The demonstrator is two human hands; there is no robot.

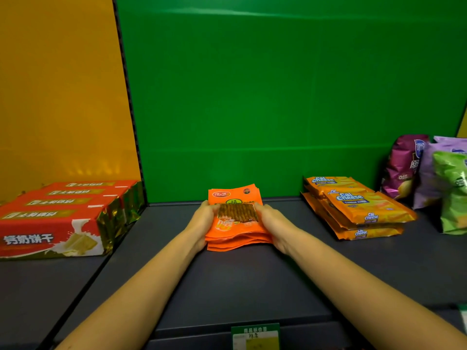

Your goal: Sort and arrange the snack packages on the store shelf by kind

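The left hand [202, 218] and right hand [271, 223] are squeezing a stack of orange spicy-strip packets [236, 219] from both sides, mid-shelf [252, 274] by the green back panel [278, 97], with Cal Cheese wafer packs [353, 205] and chip bags [429, 173] sitting rightward and red biscuit boxes [63, 213] off left.

Flat orange-yellow foil wafer packs [364, 207], stacked right of centre on dark shelf: "Cal Cheese" in blue-white lettering, repeated on several packs; small line below reads "CHEESE WAFER".
Red rectangular biscuit boxes [54, 218], left bay: white Chinese characters "钙奶饼干" on near box front; labels on tops upside down, unreadable.
Orange plastic snack pouches [233, 218], centre stack: Chinese logo, too small to read.
Purple crisp bag [401, 168], far right: partial character, "0" mark.
Green shelf-edge price tag [255, 335]: print blurred.
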